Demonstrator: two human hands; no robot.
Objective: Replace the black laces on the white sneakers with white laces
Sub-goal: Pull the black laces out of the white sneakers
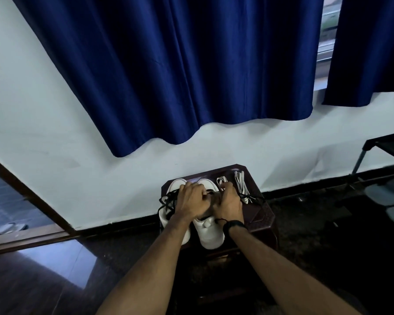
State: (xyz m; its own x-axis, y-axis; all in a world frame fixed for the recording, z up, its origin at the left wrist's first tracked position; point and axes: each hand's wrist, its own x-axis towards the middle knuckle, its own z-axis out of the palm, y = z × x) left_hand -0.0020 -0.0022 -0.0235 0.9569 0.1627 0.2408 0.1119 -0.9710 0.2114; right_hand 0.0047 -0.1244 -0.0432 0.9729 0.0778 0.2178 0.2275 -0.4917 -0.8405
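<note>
Two dark blue curtains (175,71) hang over a pale wall (43,105), the right one cut off by the frame edge, with a sliver of window (328,30) between them. Below, one small dark wooden stool (263,215) stands against the wall on a dark floor (55,280). One black metal rack (382,151) at the far right is only partly in view.

On the stool sit two white sneakers (210,237) side by side, toes toward the wall, their middles hidden under the hands. Black laces (166,202) spill loose to the left of the left shoe, and more trail out on the right. Two bundles of white laces (241,184) lie on the stool just beside the right shoe.

The left hand (192,201) and right hand (229,201) are close together over the right sneaker, fingers curled; what they pinch is hard to make out. One black band (233,225) circles the right wrist.
</note>
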